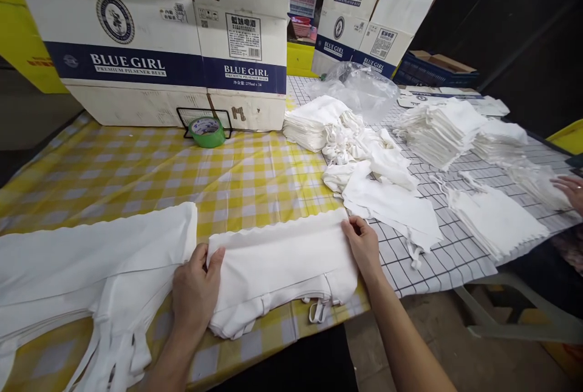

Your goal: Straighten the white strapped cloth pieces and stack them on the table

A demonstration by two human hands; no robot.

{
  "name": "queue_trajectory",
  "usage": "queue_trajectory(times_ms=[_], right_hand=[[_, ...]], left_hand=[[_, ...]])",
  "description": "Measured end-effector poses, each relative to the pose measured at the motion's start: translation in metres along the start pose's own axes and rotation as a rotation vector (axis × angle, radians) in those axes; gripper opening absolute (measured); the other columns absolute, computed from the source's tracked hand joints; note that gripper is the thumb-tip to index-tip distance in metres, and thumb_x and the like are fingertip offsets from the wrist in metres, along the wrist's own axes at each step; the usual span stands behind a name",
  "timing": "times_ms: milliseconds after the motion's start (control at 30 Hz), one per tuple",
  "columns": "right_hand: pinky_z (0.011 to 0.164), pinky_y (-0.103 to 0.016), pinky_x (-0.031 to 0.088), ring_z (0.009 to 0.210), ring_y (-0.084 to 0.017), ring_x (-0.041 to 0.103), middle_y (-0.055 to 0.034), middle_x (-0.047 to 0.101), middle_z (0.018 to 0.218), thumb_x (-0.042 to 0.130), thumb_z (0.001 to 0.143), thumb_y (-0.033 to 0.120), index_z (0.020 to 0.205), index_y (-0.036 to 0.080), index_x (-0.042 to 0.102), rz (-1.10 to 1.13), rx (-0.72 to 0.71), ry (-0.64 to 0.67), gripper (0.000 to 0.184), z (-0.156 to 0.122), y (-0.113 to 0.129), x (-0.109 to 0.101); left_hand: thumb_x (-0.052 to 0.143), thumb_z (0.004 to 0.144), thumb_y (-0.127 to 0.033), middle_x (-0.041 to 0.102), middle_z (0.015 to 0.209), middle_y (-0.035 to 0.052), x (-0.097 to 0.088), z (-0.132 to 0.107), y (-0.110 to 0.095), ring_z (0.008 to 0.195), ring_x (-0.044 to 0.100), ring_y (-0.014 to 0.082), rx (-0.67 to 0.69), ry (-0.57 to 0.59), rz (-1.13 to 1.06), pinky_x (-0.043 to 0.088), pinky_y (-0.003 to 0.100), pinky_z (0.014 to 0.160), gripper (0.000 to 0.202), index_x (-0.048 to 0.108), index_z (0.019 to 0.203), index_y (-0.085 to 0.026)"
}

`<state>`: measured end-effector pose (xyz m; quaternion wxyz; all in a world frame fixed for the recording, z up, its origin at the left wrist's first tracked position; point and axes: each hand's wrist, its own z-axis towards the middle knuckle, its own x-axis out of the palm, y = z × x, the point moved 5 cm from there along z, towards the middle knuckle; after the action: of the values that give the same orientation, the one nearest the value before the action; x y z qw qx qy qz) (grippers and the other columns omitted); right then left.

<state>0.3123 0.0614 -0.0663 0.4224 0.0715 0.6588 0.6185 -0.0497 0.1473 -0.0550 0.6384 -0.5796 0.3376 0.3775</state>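
A white camisole (pixel 282 258) lies folded in front of me on the checked cloth, its wavy edge facing away and its thin straps hanging toward the table's near edge. At its left side, my left hand (pixel 197 286) pinches the fabric between thumb and fingers. My right hand (pixel 363 245) grips the upper right corner in the same way. Close by on the left is a pile of unfolded white camisoles (pixel 91 258), with straps bunched at the front. To the right of my right hand, loose white garments (pixel 387 198) lie in a heap.
Printed cardboard boxes (pixel 159 34) stand at the back, with a green tape roll (pixel 207 132) before them. Stacks of folded white garments (pixel 444 128) and a clear plastic bag (pixel 353 85) lie on the right. At the far right, another person's hand (pixel 571 190) touches white items.
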Motion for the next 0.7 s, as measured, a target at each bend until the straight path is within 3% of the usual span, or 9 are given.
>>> queue_trajectory(times_ms=[500,633,700], right_hand=[[0.058,-0.026,0.04,0.066,-0.017,0.049,-0.0035,0.059,0.074,0.054,0.079,0.047,0.082,0.017,0.061,0.061,0.029,0.014,0.031,-0.001,0.002,-0.001],[0.058,-0.025,0.041,0.065,-0.015,0.049,-0.0024,0.058,0.074,0.054,0.08,0.045,0.084,0.018,0.06,0.16,0.03,0.039,0.029,-0.005,0.006,-0.003],[0.059,-0.025,0.041,0.065,-0.015,0.049,-0.0017,0.058,0.074,0.056,0.081,0.044,0.083,0.018,0.058,0.257,0.033,0.048,0.026,-0.008,0.012,-0.006]], left_hand=[[0.037,0.089,-0.047,0.058,0.07,0.0004,0.001,0.001,0.0,0.064,0.052,0.0173,-0.017,0.021,-0.02,0.035,0.025,0.06,0.028,0.053,0.081,-0.025],[0.042,0.086,-0.046,0.059,0.085,0.0025,-0.011,-0.003,-0.004,0.075,0.055,0.0182,-0.032,-0.071,-0.107,0.041,0.026,0.069,0.028,0.058,0.092,-0.023],[0.046,0.085,-0.046,0.06,0.082,0.0005,-0.021,-0.005,-0.008,0.072,0.054,0.0165,-0.045,-0.052,-0.222,0.041,0.025,0.067,0.027,0.058,0.091,-0.023]])
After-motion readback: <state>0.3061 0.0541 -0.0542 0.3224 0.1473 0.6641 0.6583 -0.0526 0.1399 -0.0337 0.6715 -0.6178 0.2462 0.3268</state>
